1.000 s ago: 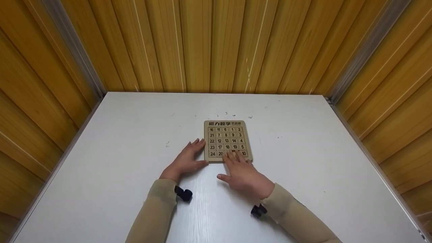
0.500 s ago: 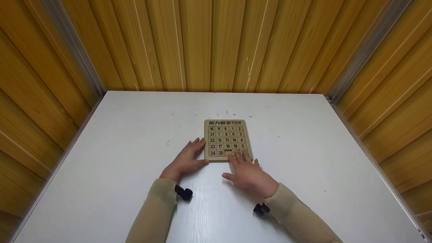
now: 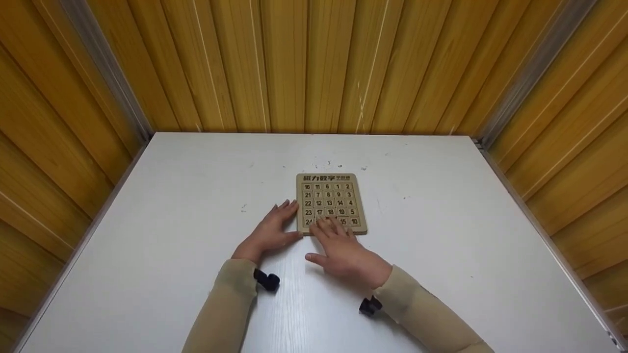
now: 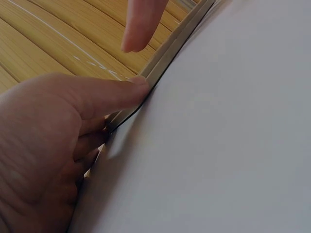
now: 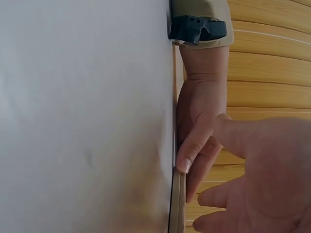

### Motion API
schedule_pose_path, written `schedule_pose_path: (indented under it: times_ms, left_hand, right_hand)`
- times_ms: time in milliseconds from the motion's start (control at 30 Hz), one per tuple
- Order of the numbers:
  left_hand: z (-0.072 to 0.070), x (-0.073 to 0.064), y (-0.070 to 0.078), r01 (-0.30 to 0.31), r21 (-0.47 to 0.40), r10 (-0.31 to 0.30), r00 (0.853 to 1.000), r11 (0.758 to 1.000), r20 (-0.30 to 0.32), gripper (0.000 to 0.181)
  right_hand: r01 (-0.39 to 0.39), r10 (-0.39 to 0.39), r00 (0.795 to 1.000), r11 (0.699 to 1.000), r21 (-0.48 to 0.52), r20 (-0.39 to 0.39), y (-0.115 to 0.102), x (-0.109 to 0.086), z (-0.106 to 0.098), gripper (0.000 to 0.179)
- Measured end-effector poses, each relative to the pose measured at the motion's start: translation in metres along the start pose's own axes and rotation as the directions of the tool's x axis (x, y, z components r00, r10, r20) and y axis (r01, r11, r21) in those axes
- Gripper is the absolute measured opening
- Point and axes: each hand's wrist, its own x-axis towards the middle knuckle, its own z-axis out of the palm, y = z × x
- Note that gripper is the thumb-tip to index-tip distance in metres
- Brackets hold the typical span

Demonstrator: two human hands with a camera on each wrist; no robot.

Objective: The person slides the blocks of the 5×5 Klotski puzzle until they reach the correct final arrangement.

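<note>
A wooden number slide puzzle [image 3: 331,178] lies flat on the white table, its numbered tiles set in a five-column frame. My left hand [image 3: 274,230] braces the near left corner, fingers along the left side and thumb against the near edge. In the left wrist view the thumb [image 4: 119,92] presses the edge of the board. My right hand [image 3: 343,252] reaches over the near edge with extended fingertips on the bottom row, hiding the tile right of 24. Part of a dark gap shows by the fingers in the third column. Tiles 15 and 10 show at the right.
The white table [image 3: 196,171] surrounds the board, with small dark marks beyond it. Yellow wood-look panels [image 3: 324,68] stand behind and on both sides. A black wrist camera [image 3: 267,281] sits on the left sleeve, another camera [image 3: 370,306] on the right.
My right hand shifted right along the bottom row, then back left past its first position. Tile 15 shows in the fourth column, where a gap was visible. The left hand stays in place.
</note>
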Motion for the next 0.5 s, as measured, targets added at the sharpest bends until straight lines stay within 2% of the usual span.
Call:
schedule_pose_path:
  times_ms: [200, 367, 500]
  left_hand:
    - [0.0011, 0.0004, -0.0009, 0.002, 0.001, -0.002, 1.000, 1.000, -0.001, 0.084]
    - [0.0004, 0.0007, 0.0008, 0.015, -0.006, -0.015, 1.000, 1.000, 0.004, 0.085]
    - [-0.0006, -0.0004, 0.0011, 0.003, -0.002, -0.003, 1.000, 1.000, 0.002, 0.085]
  right_hand:
    - [0.015, -0.015, 1.000, 1.000, -0.002, 0.017, -0.0002, 0.0007, 0.0015, 0.083]
    - [-0.023, 0.023, 0.999, 1.000, 0.003, 0.026, 0.0018, -0.0023, -0.0028, 0.083]
    - [-0.076, 0.076, 0.997, 0.997, 0.004, 0.033, 0.0020, -0.0057, -0.0070, 0.083]
